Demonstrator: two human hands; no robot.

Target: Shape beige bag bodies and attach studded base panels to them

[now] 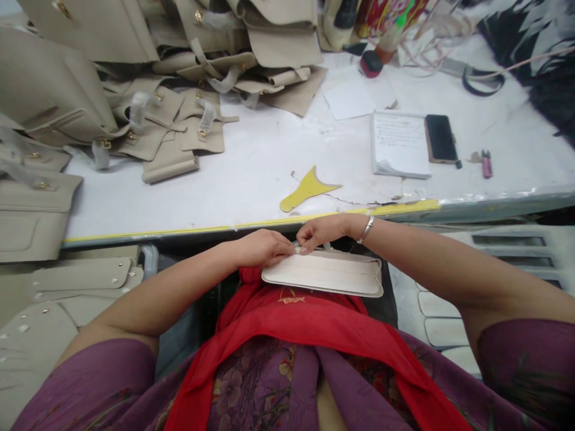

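Note:
A long cream leather bag piece [321, 274] with a stitched-looking rim and rounded corners rests across my lap, its flat side facing up. My left hand [266, 247] is closed on the far left edge of it, fingers pressed together. Right beside those fingertips, my right hand [320, 232] makes a pinch at the same edge, with the thumb and forefinger together. Whatever small part sits between the right fingertips is hidden. Part of a light strip and a bit of metal show just behind the right hand.
Beige bags [58, 84] and leather parts are piled on the white table [251, 179] at left. A yellow template [308, 188] lies near its edge. Farther right are a notepad [399, 143], a phone [440, 137] and pink snips [486, 164]. Cream pieces [81, 281] flank me.

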